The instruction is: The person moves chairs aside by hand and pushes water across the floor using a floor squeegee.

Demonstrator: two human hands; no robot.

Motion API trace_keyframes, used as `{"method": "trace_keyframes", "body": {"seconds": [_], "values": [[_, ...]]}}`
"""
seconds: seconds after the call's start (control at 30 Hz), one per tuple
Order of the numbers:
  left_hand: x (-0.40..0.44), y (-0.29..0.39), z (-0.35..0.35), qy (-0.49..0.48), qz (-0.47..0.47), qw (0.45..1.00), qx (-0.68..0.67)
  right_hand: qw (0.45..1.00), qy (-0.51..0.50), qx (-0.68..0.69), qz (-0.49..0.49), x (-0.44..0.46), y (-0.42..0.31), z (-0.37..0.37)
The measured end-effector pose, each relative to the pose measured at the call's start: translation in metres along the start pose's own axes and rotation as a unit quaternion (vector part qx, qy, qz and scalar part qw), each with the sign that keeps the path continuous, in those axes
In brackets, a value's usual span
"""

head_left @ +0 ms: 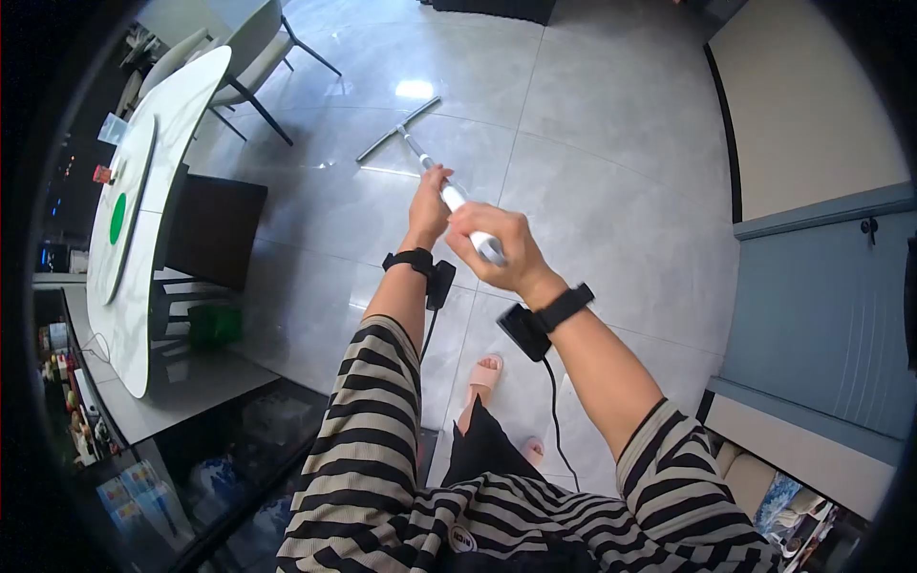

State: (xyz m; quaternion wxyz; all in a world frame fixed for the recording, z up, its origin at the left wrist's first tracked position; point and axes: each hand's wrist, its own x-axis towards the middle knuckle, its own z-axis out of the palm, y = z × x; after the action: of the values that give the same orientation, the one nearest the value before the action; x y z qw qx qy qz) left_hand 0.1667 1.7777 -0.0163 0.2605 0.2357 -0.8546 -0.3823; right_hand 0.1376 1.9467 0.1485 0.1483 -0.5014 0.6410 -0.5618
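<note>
Grip of right hand (501, 239): wrapped round the upper end of a white-and-silver long-handled floor squeegee (452, 196). Grip of left hand (427, 208): lower on the same pole, fingers round it. Squeegee slants away ahead of the person; its wide, straight grey head (379, 147) looks to be on the glossy grey tiled floor (611, 181), though contact is hard to confirm from above. Black strap with a box on each wrist. Below the hands, a pink open-toed slipper (487, 370) on the floor. Left: white marble-patterned table (175, 124) with a flat green disc (117, 219) on it, pale-seated, dark-legged chair (263, 69) beside it. Right: blue-grey panel (821, 315).
</note>
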Motion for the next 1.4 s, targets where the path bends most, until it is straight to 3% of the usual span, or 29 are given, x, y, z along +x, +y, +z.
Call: {"method": "trace_keyframes", "body": {"seconds": [0.07, 0.13, 0.2, 0.27, 0.33, 0.47, 0.57, 0.67, 0.77, 0.83, 0.87, 0.93, 0.97, 1.07, 1.1, 1.17, 1.4], "values": [[-0.014, 0.003, 0.003, -0.046, 0.018, 0.998, 0.037, 1.000, 0.004, -0.021, -0.004, -0.028, -0.020, -0.013], [-0.037, 0.043, 0.000, -0.137, -0.030, 0.990, 0.031, 0.998, 0.019, -0.045, -0.047, -0.071, -0.045, -0.031], [-0.074, 0.033, 0.034, -0.122, 0.060, 0.989, 0.049, 0.998, 0.005, -0.064, -0.025, -0.122, -0.088, -0.058], [-0.111, 0.045, 0.054, -0.197, 0.152, 0.969, 0.001, 0.997, -0.015, -0.078, -0.011, -0.175, -0.130, -0.084], [-0.157, 0.080, 0.070, -0.306, 0.126, 0.943, 0.009, 0.994, -0.041, -0.087, 0.041, -0.230, -0.177, -0.111], [-0.273, 0.168, 0.102, -0.400, 0.219, 0.889, -0.037, 0.984, -0.052, -0.117, 0.121, -0.339, -0.282, -0.153], [-0.371, 0.235, 0.117, -0.390, 0.261, 0.879, -0.089, 0.970, -0.079, -0.111, 0.201, -0.414, -0.355, -0.183], [-0.460, 0.287, 0.121, -0.378, 0.254, 0.879, -0.145, 0.978, -0.077, -0.096, 0.171, -0.484, -0.404, -0.194], [-0.511, 0.330, 0.121, -0.433, 0.236, 0.853, -0.170, 0.995, 0.025, -0.069, 0.061, -0.511, -0.433, -0.196], [-0.524, 0.366, 0.111, -0.421, 0.314, 0.830, -0.186, 0.992, -0.107, -0.038, 0.058, -0.542, -0.452, -0.239], [-0.521, 0.384, 0.104, -0.413, 0.357, 0.816, -0.192, 0.984, -0.171, -0.025, 0.052, -0.551, -0.460, -0.256], [-0.503, 0.428, 0.079, -0.452, 0.363, 0.788, -0.207, 0.989, 0.017, 0.062, -0.136, -0.551, -0.476, -0.256], [-0.496, 0.438, 0.074, -0.471, 0.365, 0.774, -0.216, 0.996, 0.001, 0.017, -0.087, -0.556, -0.474, -0.262], [-0.442, 0.404, 0.091, -0.400, 0.352, 0.836, -0.130, 0.990, -0.052, -0.112, 0.066, -0.569, -0.454, -0.300], [-0.417, 0.383, 0.101, -0.373, 0.344, 0.856, -0.093, 0.978, 0.001, -0.152, 0.140, -0.528, -0.449, -0.273], [-0.360, 0.347, 0.113, -0.324, 0.309, 0.893, -0.047, 0.974, 0.031, -0.154, 0.165, -0.463, -0.407, -0.252], [-0.144, 0.229, 0.172, -0.168, 0.128, 0.974, -0.080, 0.990, 0.061, -0.130, 0.019, -0.277, -0.158, -0.223]]}}
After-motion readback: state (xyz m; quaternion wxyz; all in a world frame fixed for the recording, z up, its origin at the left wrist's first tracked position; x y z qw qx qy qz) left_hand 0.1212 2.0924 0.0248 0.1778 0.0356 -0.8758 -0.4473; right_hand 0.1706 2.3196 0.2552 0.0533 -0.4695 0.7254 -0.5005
